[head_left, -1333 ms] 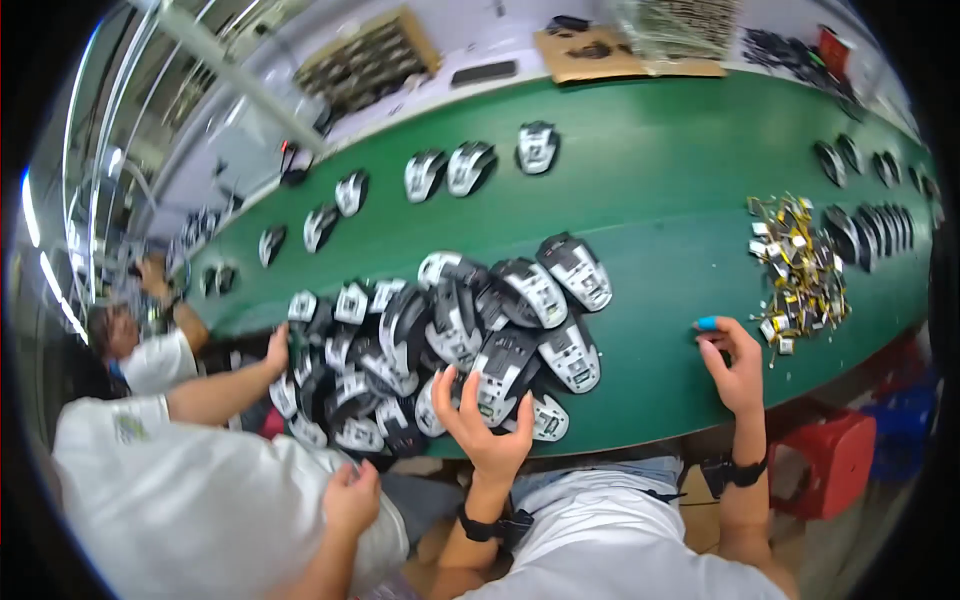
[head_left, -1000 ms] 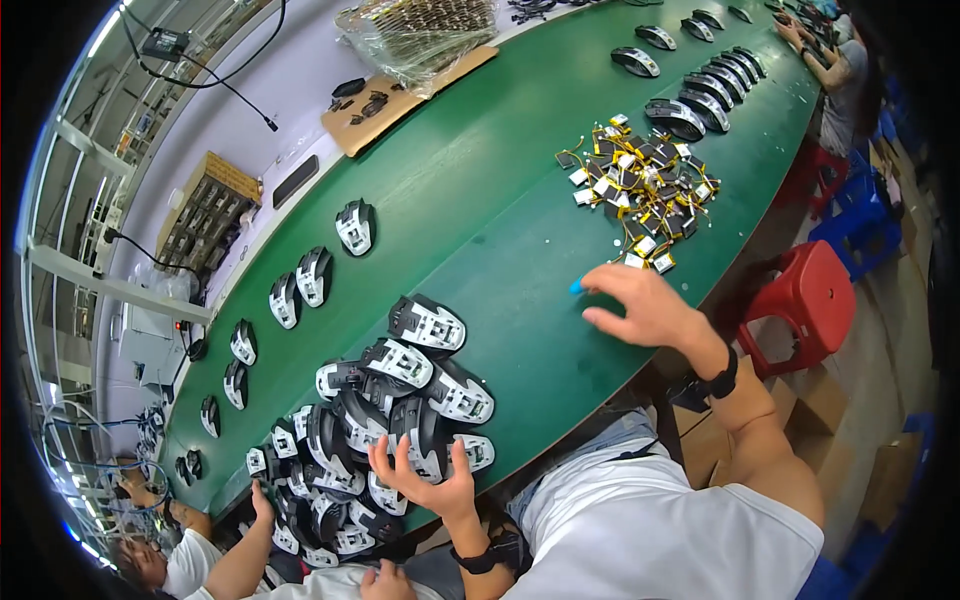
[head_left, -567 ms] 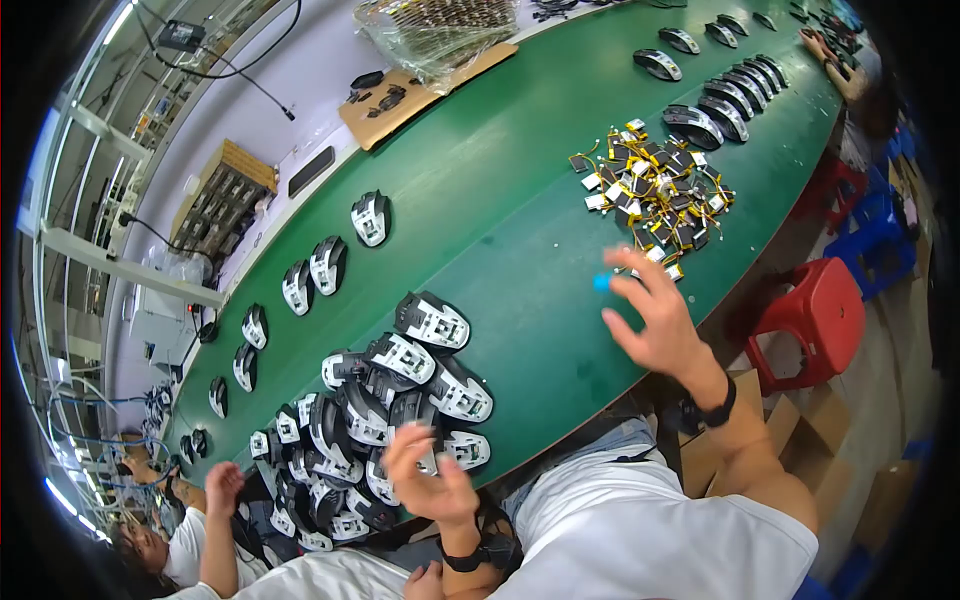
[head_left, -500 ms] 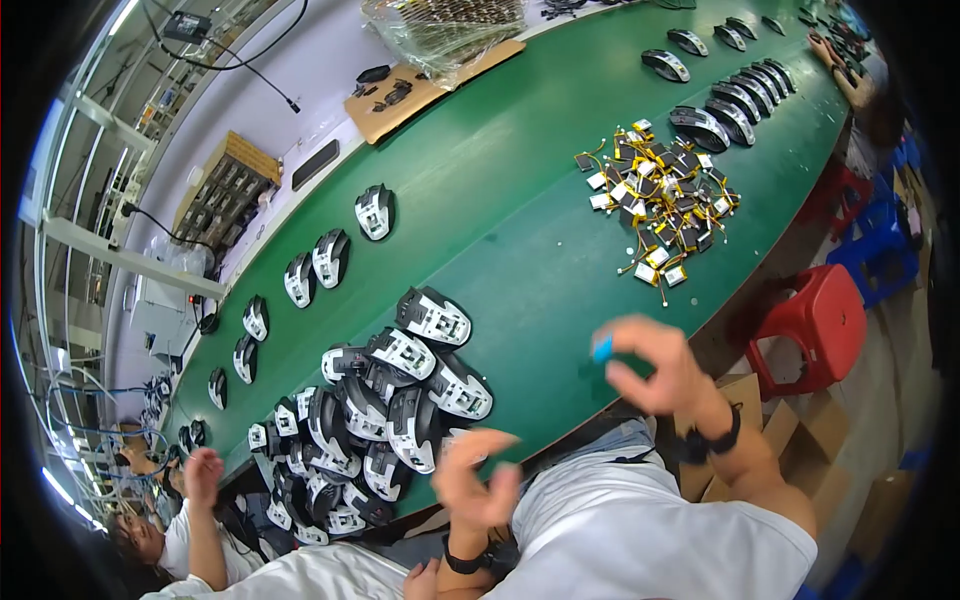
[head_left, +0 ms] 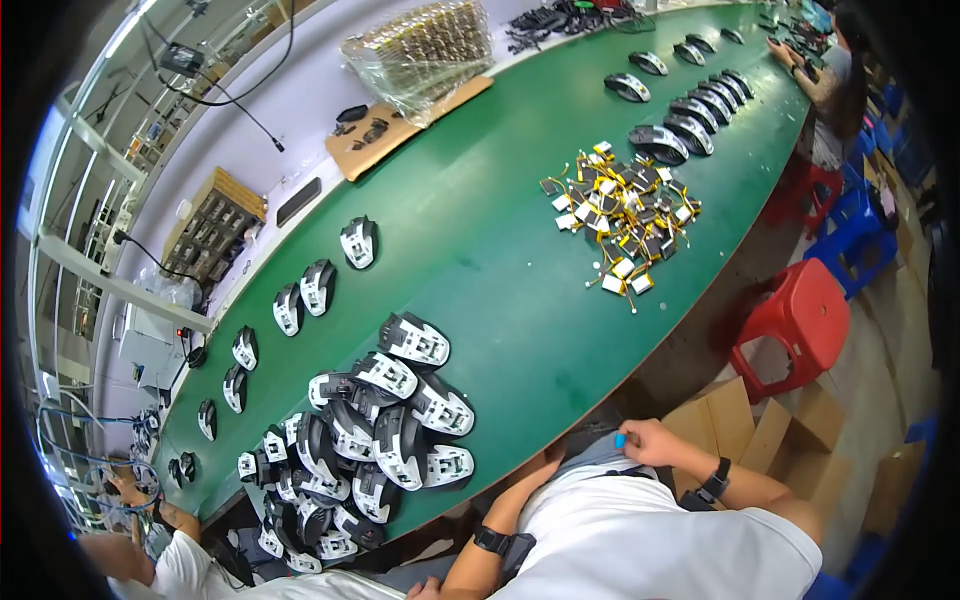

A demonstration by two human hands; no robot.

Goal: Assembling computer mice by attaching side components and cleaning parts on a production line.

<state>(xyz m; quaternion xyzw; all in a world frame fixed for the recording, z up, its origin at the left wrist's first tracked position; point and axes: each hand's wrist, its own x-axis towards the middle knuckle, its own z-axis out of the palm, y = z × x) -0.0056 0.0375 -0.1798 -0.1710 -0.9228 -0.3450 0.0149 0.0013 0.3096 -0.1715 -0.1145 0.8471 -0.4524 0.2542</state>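
Right hand (head_left: pixel 648 442) drawn in — seemingly open carton (head_left: pixel 733 418), stool (head_left: pixel 815 312) nearby.

On the table (head_left: pixel 520 340), a heap of mouse shells (head_left: pixel 400 445) lies at near left; a battery pile (head_left: pixel 630 215) lies well apart, to its right. 8 spaced shells (head_left: pixel 317 287) extend along the far left side. A row of shells (head_left: pixel 694 113) sits beyond the batteries. A cardboard sheet (head_left: pixel 352 163) lies at the far edge, bearing a stack (head_left: pixel 420 55). Off the near edge, at right: a stool (head_left: pixel 805 310), with cartons (head_left: pixel 720 425) on its near side.
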